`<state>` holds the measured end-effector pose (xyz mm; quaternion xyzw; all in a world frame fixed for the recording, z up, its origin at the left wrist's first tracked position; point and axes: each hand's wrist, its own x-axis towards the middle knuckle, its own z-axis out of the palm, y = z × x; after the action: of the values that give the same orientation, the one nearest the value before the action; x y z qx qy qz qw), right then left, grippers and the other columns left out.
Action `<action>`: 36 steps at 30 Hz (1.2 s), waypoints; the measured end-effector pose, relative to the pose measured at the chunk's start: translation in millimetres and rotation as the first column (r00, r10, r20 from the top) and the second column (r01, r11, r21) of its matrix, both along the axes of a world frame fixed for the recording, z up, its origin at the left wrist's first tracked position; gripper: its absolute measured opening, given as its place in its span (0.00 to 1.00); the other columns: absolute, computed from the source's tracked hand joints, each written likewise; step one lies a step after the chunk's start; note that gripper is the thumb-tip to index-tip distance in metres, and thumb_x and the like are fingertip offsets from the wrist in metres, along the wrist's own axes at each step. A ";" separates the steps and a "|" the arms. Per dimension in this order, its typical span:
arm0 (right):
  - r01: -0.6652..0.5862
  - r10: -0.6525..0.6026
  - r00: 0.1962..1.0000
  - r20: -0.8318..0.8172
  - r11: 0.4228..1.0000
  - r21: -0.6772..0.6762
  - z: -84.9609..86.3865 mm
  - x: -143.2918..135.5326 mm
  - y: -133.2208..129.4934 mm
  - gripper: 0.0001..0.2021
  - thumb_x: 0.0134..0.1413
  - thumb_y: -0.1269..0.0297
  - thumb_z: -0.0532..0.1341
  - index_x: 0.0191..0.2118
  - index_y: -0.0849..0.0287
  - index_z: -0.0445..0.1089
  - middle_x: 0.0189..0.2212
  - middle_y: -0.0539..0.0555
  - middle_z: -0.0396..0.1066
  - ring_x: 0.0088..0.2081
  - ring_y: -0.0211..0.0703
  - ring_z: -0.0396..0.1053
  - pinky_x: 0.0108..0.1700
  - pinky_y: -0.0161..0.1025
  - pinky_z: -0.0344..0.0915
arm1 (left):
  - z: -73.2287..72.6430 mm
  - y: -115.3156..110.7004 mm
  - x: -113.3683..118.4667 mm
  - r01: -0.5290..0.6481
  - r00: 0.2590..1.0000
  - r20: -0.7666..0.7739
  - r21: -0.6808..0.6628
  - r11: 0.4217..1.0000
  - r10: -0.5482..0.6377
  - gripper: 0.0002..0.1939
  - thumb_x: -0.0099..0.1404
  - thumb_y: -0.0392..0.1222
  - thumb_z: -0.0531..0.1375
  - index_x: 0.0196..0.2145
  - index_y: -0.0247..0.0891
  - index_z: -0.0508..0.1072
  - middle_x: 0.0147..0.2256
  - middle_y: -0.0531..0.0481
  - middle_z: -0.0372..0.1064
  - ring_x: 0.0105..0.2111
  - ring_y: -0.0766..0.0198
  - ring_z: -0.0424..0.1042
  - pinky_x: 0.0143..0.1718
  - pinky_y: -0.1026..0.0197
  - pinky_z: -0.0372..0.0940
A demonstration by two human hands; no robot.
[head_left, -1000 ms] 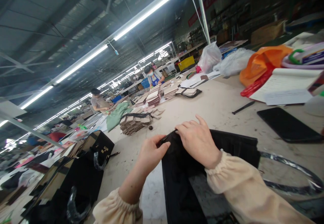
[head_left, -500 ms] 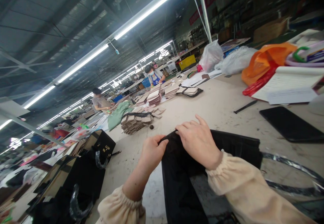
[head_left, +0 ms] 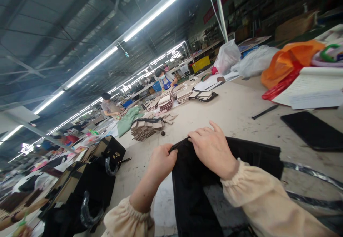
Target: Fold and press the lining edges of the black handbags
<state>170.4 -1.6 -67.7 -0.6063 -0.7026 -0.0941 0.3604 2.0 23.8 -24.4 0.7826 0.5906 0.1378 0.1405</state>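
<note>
A black handbag [head_left: 189, 194] lies before me on the table, its edge running away to the right. My left hand [head_left: 160, 164] pinches the bag's far corner between thumb and fingers. Close beside it, my right hand [head_left: 211, 149] bends over the same edge, fingertips gripping the rim while the index finger lifts slightly. Plastic-wrapped handles [head_left: 308, 167] stick out from the bag's right end. Part of the bag is hidden beneath my right hand and sleeve.
Finished-looking black handbags [head_left: 99, 180] stand at left, with a person's arm [head_left: 20, 217] beside them. Brown pieces [head_left: 146, 130] are stacked ahead. At right lie a black phone [head_left: 312, 130], a dark pen-like stick [head_left: 265, 111], papers [head_left: 316, 87] and an orange bag [head_left: 291, 60]. Co-workers [head_left: 166, 80] stand farther back.
The view has shifted slightly, so the surroundings sit a little farther right. Both hands keep their hold on the bag's edge. A person's arm has come into view at lower left.
</note>
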 end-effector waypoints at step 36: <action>0.112 -0.055 0.988 0.147 0.903 -0.416 13.7 63.0 -45.3 0.10 0.52 0.61 0.58 0.40 0.51 0.71 0.30 0.56 0.75 0.32 0.53 0.73 0.28 0.41 0.56 | 8.7 7.9 -1.7 -0.064 0.933 -0.353 0.032 0.997 0.071 0.18 0.62 0.43 0.50 0.23 0.34 0.74 0.31 0.39 0.73 0.36 0.54 0.71 0.31 0.61 0.57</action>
<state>233.4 -46.9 -54.0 -0.6919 -0.7019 0.0050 0.1689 0.4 31.7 -15.7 0.7751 0.6315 0.0054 0.0195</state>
